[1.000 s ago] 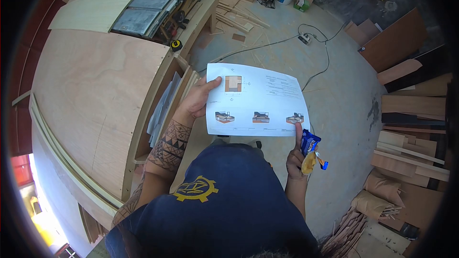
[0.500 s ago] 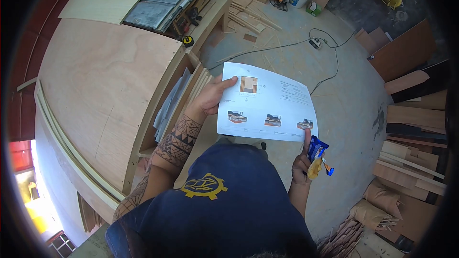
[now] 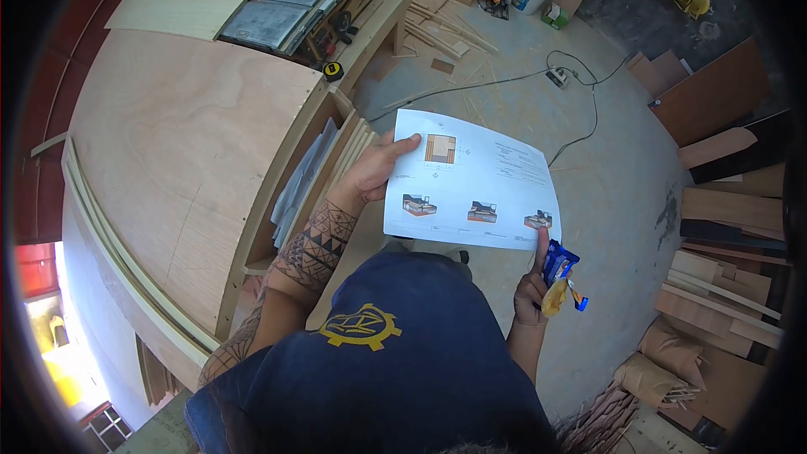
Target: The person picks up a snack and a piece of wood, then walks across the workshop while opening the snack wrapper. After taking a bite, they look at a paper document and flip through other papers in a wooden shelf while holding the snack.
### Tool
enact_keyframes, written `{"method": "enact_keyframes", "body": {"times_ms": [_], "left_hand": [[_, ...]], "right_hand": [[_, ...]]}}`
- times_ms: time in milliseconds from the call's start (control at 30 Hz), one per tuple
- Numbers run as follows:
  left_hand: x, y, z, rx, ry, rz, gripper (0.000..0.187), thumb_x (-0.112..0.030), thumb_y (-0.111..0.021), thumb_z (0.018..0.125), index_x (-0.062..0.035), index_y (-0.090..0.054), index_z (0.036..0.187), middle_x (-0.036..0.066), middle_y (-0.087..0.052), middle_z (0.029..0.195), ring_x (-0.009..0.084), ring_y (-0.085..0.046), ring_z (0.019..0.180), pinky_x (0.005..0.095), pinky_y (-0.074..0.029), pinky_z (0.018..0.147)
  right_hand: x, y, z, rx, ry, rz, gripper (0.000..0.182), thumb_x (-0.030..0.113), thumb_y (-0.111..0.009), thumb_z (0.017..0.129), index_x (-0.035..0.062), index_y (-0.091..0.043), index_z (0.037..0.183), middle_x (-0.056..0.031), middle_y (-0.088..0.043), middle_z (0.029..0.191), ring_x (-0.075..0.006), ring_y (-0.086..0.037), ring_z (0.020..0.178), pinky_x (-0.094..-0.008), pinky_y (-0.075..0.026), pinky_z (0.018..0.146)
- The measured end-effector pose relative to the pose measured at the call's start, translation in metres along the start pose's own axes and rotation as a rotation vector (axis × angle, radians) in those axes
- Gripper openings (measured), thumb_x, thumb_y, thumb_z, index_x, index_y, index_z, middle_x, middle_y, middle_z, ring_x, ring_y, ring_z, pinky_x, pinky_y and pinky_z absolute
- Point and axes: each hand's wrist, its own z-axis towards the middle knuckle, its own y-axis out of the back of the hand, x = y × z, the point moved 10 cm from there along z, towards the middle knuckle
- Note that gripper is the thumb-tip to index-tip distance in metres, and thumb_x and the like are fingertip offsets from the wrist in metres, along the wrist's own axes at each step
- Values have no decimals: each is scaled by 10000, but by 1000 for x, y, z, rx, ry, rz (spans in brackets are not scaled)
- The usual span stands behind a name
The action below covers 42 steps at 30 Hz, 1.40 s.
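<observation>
My left hand (image 3: 377, 166) grips the left edge of a white printed sheet (image 3: 458, 176), its thumb lying on top. Printed on the paper are a square plan drawing at upper left, a block of small text at right, and a row of three furniture-like pictures below. At the lower right corner, the stretched index finger of my right hand (image 3: 531, 290) touches or lies just by the last picture. The other fingers of that hand are curled round a blue snack wrapper (image 3: 558, 262), torn, with a yellowish part hanging down.
On the left is a plywood-topped workbench (image 3: 193, 118) with a tape measure (image 3: 333, 71) at its corner and a table saw (image 3: 290, 8) behind. Wood strips (image 3: 437, 34) and a power cord (image 3: 504, 80) lie on the floor. Boards (image 3: 723, 210) lean along the right.
Almost nothing differs. The sheet and both hands sit very slightly further right in view, along with the whole scene.
</observation>
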Motion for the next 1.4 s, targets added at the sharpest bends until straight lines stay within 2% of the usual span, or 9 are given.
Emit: {"method": "enact_keyframes", "body": {"times_ms": [533, 833, 900, 1400], "left_hand": [[-1, -2, 2, 1, -3, -4, 489, -214, -580, 1072, 36, -422, 1462, 227, -634, 1325, 297, -717, 1142, 398, -654, 900], [1, 0, 4, -12, -4, -17, 498, -209, -582, 1070, 40, -417, 1468, 233, -634, 1321, 301, -717, 1141, 399, -658, 890], [2, 0, 5, 11, 4, 1, 567, -252, -633, 1046, 19, -394, 1483, 217, -620, 1342, 292, -705, 1157, 419, -638, 920], [0, 1, 4, -9, -13, 12, 569, -249, -617, 1054, 24, -387, 1496, 229, -620, 1348, 294, -704, 1166, 413, -634, 924]], "right_hand": [[6, 4, 0, 14, -4, -12, 800, 171, -593, 1036, 88, -119, 1675, -71, -294, 1719, -116, -524, 544, -235, -431, 482], [9, 6, 1, 1, 12, -40, 789, 215, -586, 1045, 81, -127, 1672, -64, -293, 1719, -114, -519, 537, -226, -447, 463], [8, 1, 2, 57, -9, -65, 788, 253, -598, 1059, 34, -133, 1657, -72, -221, 1745, -81, -456, 553, -223, -382, 449], [10, 0, 3, 54, -23, -77, 778, 219, -609, 1042, 55, -164, 1658, -53, -212, 1750, -82, -455, 558, -224, -376, 462]]}}
